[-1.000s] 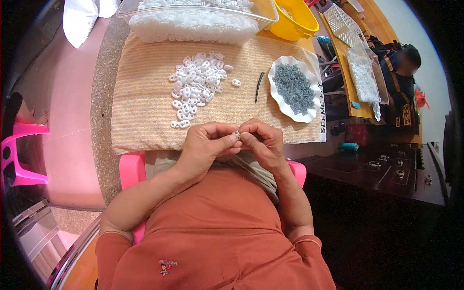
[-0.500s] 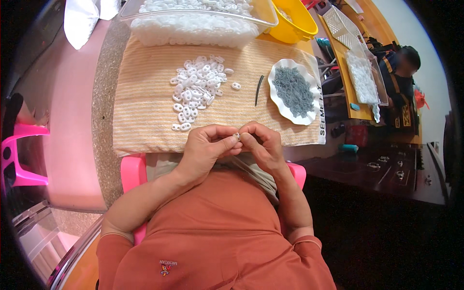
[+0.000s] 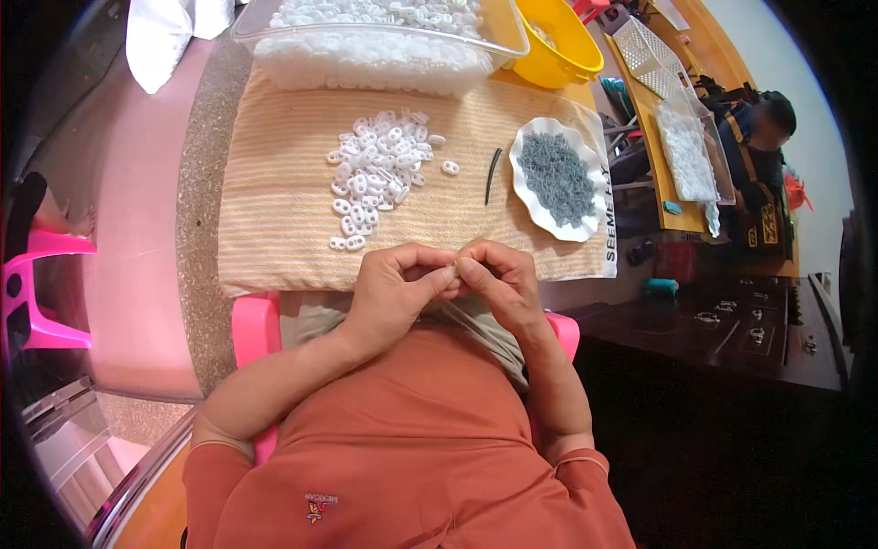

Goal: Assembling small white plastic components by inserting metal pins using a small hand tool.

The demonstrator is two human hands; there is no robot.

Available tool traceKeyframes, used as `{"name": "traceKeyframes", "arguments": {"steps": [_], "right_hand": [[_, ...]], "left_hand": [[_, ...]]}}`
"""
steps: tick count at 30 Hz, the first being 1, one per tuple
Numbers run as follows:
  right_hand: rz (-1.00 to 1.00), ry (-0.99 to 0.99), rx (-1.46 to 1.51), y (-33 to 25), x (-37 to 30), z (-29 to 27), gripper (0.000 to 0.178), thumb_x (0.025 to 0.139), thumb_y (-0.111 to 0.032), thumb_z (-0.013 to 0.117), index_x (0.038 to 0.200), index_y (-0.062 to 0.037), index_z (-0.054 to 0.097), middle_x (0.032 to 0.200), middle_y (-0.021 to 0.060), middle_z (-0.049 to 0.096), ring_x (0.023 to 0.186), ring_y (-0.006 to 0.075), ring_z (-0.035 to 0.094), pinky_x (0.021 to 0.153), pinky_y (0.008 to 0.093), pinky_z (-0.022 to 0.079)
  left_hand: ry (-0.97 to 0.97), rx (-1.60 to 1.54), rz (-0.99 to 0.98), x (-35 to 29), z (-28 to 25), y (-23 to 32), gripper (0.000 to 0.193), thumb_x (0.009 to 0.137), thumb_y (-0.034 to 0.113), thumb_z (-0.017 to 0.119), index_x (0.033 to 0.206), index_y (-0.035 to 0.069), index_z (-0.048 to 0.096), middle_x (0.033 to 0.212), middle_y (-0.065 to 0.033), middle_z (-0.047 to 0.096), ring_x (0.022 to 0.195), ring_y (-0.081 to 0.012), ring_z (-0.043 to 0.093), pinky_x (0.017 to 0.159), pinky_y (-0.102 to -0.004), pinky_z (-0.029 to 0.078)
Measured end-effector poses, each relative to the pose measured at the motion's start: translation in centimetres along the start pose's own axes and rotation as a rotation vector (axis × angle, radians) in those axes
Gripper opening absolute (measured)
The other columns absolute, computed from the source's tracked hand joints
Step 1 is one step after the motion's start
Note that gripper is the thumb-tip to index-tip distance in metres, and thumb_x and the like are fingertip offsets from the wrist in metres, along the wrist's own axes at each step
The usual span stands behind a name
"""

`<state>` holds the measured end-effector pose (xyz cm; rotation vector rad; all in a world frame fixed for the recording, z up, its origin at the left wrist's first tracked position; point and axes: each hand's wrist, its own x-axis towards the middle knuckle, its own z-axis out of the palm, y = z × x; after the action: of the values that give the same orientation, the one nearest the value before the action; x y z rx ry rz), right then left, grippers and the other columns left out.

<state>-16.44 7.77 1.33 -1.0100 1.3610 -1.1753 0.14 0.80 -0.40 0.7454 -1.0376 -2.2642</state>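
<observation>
At the near edge of the striped towel, my left hand (image 3: 391,288) and my right hand (image 3: 505,285) meet fingertip to fingertip, both closed in a pinch. Between them the fingers cover a small white plastic piece, which half a second ago showed in the left fingertips. Whether the right fingers hold a second part cannot be made out. Beyond the left hand lies a pile of white oval two-hole plastic pieces (image 3: 377,169), with one loose piece (image 3: 450,168) to its right. A thin dark strip (image 3: 493,176) lies beside a scalloped white plate (image 3: 530,199) heaped with small grey translucent parts (image 3: 556,178).
A clear plastic bin (image 3: 375,64) full of white pieces stands at the far edge, beside a yellow basin (image 3: 578,66). The striped towel (image 3: 274,183) covers the tabletop. A person (image 3: 764,128) sits at another table on the right. A pink stool (image 3: 55,288) stands left.
My fingertips have closed further over the small white piece, hiding it. Both hands stay nearly in place; the whole view has shifted slightly.
</observation>
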Motion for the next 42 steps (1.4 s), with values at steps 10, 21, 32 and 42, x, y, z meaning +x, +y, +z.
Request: {"name": "traceKeyframes", "arguments": {"steps": [10, 21, 32, 42], "right_hand": [[0.100, 0.002, 0.217, 0.3, 0.3, 0.0, 0.014, 0.094, -0.010, 0.057, 0.095, 0.0033, 0.063, 0.085, 0.0048, 0.066, 0.078, 0.0091, 0.062, 0.071, 0.0226, 0.052], [0.066, 0.005, 0.205, 0.8, 0.5, -0.4, 0.017, 0.092, -0.003, 0.058, 0.107, 0.0048, 0.060, 0.097, 0.0107, 0.066, 0.086, 0.0156, 0.065, 0.075, 0.0284, 0.057], [0.059, 0.042, 0.176, 0.5, 0.5, 0.1, 0.013, 0.092, -0.005, 0.058, 0.102, 0.0031, 0.063, 0.090, 0.0070, 0.067, 0.080, 0.0110, 0.064, 0.073, 0.0246, 0.055], [0.065, 0.040, 0.126, 0.8, 0.6, -0.1, 0.011, 0.092, -0.005, 0.059, 0.097, 0.0036, 0.063, 0.085, 0.0057, 0.066, 0.078, 0.0100, 0.064, 0.070, 0.0234, 0.055]], "left_hand": [[0.021, -0.054, -0.012, 0.3, -0.1, 0.2, 0.019, 0.089, 0.003, 0.062, 0.105, -0.007, 0.061, 0.092, -0.0108, 0.067, 0.080, -0.0129, 0.065, 0.074, -0.0242, 0.056], [0.054, -0.160, -0.076, 0.6, -0.3, 0.3, 0.019, 0.089, 0.004, 0.062, 0.105, -0.004, 0.061, 0.094, -0.0093, 0.066, 0.081, -0.0126, 0.065, 0.076, -0.0257, 0.057], [0.036, -0.163, -0.078, 0.6, -0.4, 0.2, 0.018, 0.089, 0.005, 0.063, 0.105, -0.002, 0.061, 0.095, -0.0087, 0.066, 0.081, -0.0125, 0.065, 0.076, -0.0248, 0.057], [0.039, -0.162, -0.075, 0.6, -0.5, 0.0, 0.020, 0.088, 0.005, 0.064, 0.106, -0.005, 0.061, 0.095, -0.0087, 0.066, 0.081, -0.0120, 0.064, 0.074, -0.0236, 0.056]]}}
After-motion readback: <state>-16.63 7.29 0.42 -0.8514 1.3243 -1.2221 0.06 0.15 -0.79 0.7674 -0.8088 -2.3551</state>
